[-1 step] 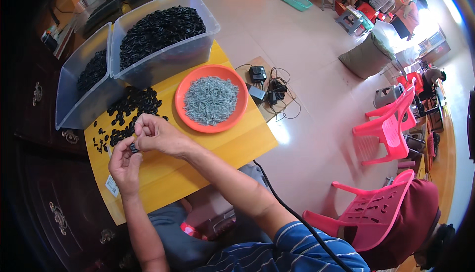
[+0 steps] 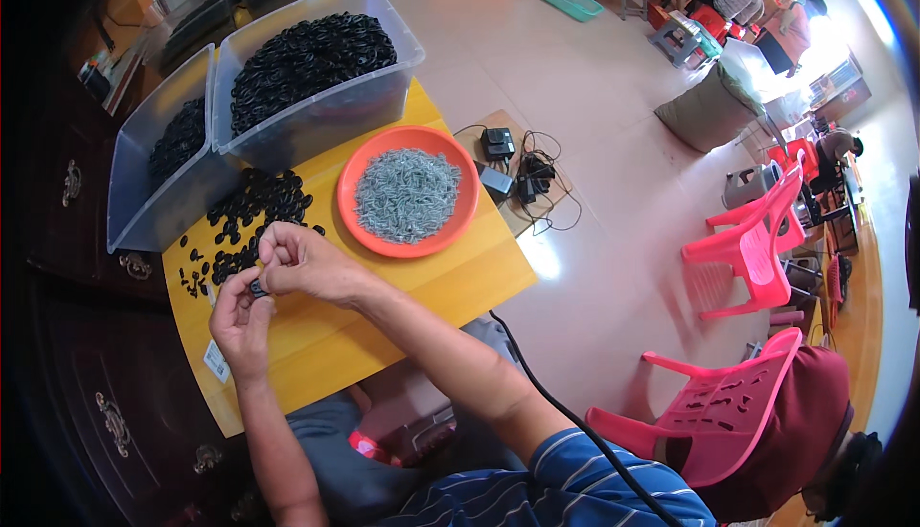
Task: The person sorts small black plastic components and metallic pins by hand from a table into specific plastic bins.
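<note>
Over the yellow tabletop (image 2: 383, 302) my two hands meet at its left side. Between the fingertips of my left hand (image 2: 243, 328) is a small, round, dark piece (image 2: 257, 287), partly hidden. My right hand (image 2: 311, 266) comes in from the right, thumb and fingers pinched together against the piece; whatever is in that pinch is too small to make out. Just beyond my fingers lie loose black oval pieces (image 2: 257, 203), scattered on the table. To the right of them stands an orange-red bowl (image 2: 467, 216) full of small silvery metal pieces (image 2: 407, 194).
A large clear bin (image 2: 321, 113) heaped with black pieces and a second clear bin (image 2: 158, 213) stand at the table's far left. Cables and small black devices (image 2: 498, 144) lie beyond the bowl. Pink plastic chairs (image 2: 743, 249) are at right; other people sit farther off.
</note>
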Demonstrator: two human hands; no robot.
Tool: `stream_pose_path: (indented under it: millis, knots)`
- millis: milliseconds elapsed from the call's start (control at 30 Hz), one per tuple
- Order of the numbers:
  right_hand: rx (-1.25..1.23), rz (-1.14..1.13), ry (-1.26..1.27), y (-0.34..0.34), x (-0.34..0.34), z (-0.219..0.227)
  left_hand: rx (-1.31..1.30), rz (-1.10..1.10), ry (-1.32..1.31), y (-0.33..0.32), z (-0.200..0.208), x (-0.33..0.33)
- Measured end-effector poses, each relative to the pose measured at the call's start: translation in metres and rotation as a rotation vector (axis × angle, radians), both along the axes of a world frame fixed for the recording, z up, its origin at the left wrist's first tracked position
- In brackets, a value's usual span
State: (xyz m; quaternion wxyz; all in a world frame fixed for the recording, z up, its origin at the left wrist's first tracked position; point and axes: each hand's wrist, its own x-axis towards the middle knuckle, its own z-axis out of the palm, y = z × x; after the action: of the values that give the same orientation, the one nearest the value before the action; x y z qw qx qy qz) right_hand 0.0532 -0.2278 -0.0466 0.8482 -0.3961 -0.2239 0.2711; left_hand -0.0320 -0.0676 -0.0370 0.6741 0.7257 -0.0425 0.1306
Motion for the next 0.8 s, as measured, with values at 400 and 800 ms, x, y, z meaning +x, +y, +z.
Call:
stream_pose_path:
  millis: [400, 800]
  knots:
    - [0.015, 0.029, 0.044, 0.001, -0.003, 0.000, 0.048, -0.060, -0.011, 0.006, 0.000, 0.001]
    - [0.003, 0.015, 0.050, 0.002, -0.003, 0.002, 0.040, -0.057, -0.027, 0.004, 0.002, -0.001]
